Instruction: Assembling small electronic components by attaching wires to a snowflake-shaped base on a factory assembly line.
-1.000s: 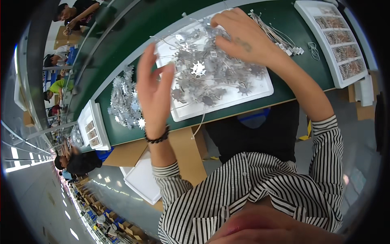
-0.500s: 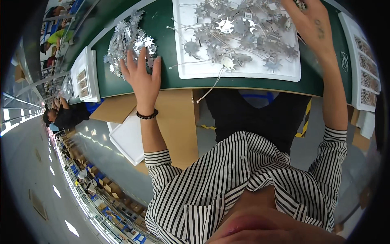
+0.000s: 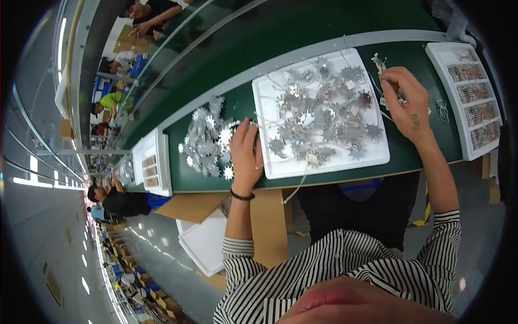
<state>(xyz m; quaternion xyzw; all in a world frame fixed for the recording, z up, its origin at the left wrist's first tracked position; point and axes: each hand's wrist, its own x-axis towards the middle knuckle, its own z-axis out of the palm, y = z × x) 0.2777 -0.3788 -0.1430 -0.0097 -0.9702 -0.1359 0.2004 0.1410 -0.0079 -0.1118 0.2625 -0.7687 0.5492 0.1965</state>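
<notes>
Gear-shaped silver plates (image 3: 307, 120) with thin pale leads, large lot: heaped in a shallow white foam tray (image 3: 329, 171) on a green bench top (image 3: 413, 62), in front of the wearer; one loose lead (image 3: 295, 190) hangs past the front edge. The raised rim, by judgement, serves to keep the tangle together.

Second pile of gear-shaped plates (image 3: 205, 143): directly on the bench, left of the foam tray, set apart presumably so that the lots do not mix.

Left hand (image 3: 246, 156), black beaded bracelet (image 3: 243, 196) at the wrist: between pile and tray, fingers extended and slightly parted, tips beside the pile's edge.

Right hand (image 3: 411, 102), small inked mark on its back: right of the tray, fingers bent and thumb opposed over a wire bundle (image 3: 379, 63), kept seemingly within easy reach. Whether either hand grips a piece cannot be told from this angle.

Wire loop (image 3: 442, 110): one, right of that hand.

Compartmented white tray (image 3: 451, 89): far right, coiled parts sorted by cell; smaller sectioned box (image 3: 163, 156) at far left.

Labels: pale square label (image 3: 350, 85) among the plates, print too small to read; no brand legible
</notes>
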